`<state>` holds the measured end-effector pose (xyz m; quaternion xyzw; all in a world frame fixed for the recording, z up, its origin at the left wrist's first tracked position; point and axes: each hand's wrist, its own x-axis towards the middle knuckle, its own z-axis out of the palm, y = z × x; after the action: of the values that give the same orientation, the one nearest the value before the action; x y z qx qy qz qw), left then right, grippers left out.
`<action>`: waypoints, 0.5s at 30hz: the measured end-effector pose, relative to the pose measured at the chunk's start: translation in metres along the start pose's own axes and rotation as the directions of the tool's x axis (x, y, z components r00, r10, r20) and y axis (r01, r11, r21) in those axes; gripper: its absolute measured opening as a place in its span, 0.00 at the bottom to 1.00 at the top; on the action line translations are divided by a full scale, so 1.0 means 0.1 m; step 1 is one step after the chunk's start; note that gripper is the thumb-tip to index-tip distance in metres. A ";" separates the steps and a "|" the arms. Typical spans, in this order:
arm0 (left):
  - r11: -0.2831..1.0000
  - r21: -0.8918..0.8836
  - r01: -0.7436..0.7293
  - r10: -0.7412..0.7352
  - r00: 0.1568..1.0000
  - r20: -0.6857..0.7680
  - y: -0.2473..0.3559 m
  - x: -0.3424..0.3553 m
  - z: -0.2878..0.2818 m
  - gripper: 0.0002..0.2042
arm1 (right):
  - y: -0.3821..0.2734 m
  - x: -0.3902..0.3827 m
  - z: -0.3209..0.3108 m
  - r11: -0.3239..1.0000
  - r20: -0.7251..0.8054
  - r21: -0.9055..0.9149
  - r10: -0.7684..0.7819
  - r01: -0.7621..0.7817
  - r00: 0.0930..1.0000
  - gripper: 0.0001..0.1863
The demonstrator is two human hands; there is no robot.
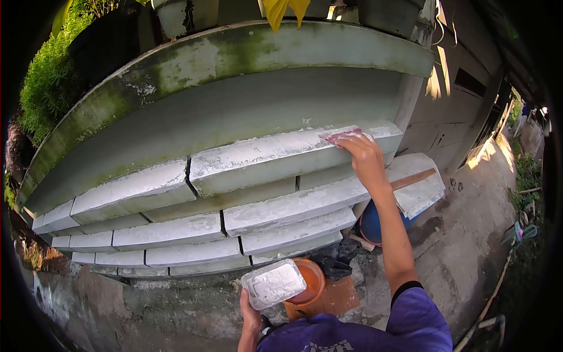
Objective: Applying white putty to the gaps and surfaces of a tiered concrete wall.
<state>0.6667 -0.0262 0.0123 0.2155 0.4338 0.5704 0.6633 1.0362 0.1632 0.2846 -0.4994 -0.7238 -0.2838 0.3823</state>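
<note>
My right hand (362,154) reaches up to the right end of the upper ledge (258,154) of a stepped wall. Its fingers are closed on a flat pinkish-red scraper (340,135), which lies against the ledge's top face. White paste coats much of that face, patchy and rough toward the front edge. Low in front of my body, my left hand (250,314) grips the side of a shallow rectangular tray (255,301). White paste (277,283) fills the tray. Part of the scraper is hidden under my right fingers.
An orange bucket (317,283) stands beneath the tray, beside a black plastic bag (331,267). Right of the wall, a white board (423,192) with a wooden stick (414,178) rests over a blue container (370,223). Mossy coping (246,53) overhangs the ledges, with pots above.
</note>
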 end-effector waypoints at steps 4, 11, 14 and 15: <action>1.000 -0.019 -0.011 0.011 0.999 -0.033 -0.10 -0.01 -0.08 0.28 | -0.18 -0.21 -0.26 1.000 -0.030 -0.005 -0.003 0.003 1.000 0.20; 0.999 0.039 0.017 -0.018 0.999 0.033 -0.07 -0.04 0.00 0.30 | -0.20 0.12 -0.04 1.000 -0.101 0.007 -0.024 0.025 0.995 0.17; 0.999 0.026 0.030 -0.031 0.999 0.026 -0.14 0.00 -0.13 0.30 | -0.29 0.09 0.06 0.996 -0.032 0.040 -0.074 0.076 0.997 0.17; 1.000 0.017 0.018 -0.018 1.000 0.007 -0.12 -0.02 -0.14 0.30 | -0.36 0.00 -0.01 0.998 -0.029 0.042 -0.053 0.054 0.998 0.17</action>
<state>0.6617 -0.0338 -0.0042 0.2194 0.4383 0.5598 0.6681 1.0025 0.1494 0.2840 -0.4675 -0.7374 -0.2856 0.3952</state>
